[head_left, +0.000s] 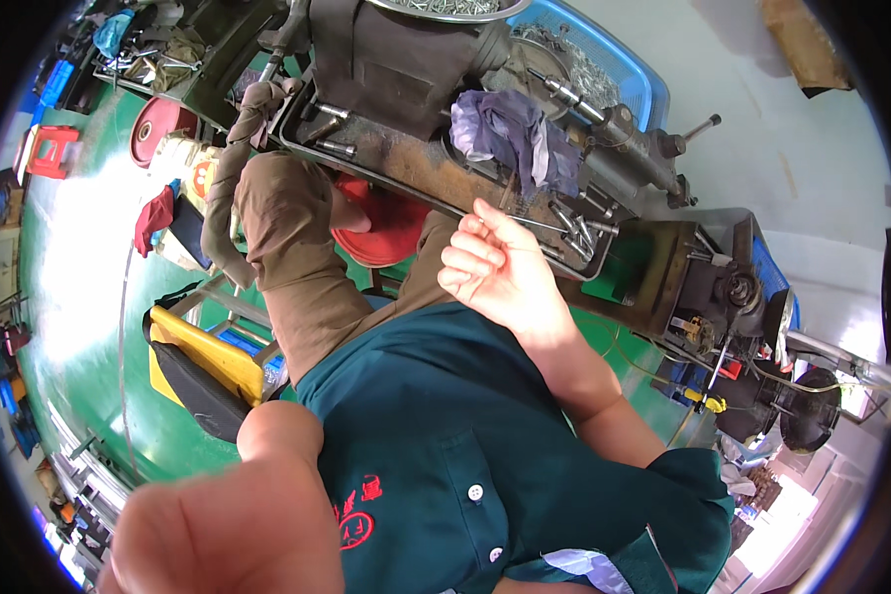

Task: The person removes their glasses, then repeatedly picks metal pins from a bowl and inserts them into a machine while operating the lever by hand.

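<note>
So the biggest thing in front of you was that grimy old lathe-type machine, running across the top with its rusty tray edge right by your knees. You were sitting at it in your dark green polo shirt and brown trousers, and there was a red round stool seat showing between your legs. Off to your left sat a yellow and black chair-looking thing on the green floor. Behind the machine was a blue crate full of shiny metal bits. A purple-grey rag was bunched up on top of the machine, just above your right hand, which was up near the tray edge with the fingers loosely curled, not holding anything as far as I could see. A few small steel rods lay on the tray just beside that hand, close to the fingertips. Your left hand was super close to the camera, blurry, looked like a closed fist with the thumb up, but honestly I couldn't tell if anything was in it
</note>
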Tool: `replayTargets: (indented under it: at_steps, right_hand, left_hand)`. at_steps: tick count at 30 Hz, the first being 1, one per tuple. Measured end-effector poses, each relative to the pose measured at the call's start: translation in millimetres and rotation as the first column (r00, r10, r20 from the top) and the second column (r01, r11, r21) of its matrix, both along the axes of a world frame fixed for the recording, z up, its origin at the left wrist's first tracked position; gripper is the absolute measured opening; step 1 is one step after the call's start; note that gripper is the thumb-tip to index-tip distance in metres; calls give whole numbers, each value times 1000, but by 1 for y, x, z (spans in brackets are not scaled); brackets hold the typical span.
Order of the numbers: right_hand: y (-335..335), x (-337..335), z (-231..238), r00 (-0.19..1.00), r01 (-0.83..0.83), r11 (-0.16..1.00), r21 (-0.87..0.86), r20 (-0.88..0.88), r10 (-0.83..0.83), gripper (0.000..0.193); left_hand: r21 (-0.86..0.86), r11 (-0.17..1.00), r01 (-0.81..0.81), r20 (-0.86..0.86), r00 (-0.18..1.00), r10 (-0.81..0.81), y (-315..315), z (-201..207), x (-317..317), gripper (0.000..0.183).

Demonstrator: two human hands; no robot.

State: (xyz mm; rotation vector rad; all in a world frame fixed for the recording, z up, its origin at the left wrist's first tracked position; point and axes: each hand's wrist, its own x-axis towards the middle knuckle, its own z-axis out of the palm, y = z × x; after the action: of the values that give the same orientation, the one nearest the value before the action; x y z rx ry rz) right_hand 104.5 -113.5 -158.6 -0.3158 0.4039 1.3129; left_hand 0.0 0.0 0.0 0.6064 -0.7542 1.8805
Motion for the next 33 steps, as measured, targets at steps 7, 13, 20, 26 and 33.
replayTargets:
  at_steps: [7,13,20,26,33]
  right_hand:
    - [0,-3,-1,1000,-27,999,-43,-8,26,27]
    - [3,-1,-7,999,-33,999,-41,8,33,27]
    - [1,-1,-4,997,-26,999,35,73,23,25]
    - [2,-10,3,951,163,972,-172,290,-109,23]
    - [-1,-3,-8,977,139,989,-50,169,-129,25]
  left_hand:
    - [103,883,-458,-851,420,317,23,-72,-20,11]
    - [-155,905,-397,-979,-58,-193,28,-173,-17,10]
    - [-58,970,-235,-873,-460,-164,11,-295,-36,7]
    - [-4,982,-189,-862,-497,-99,13,-295,-26,8]
    - [28,981,-192,-855,-512,-76,15,-297,-27,9]
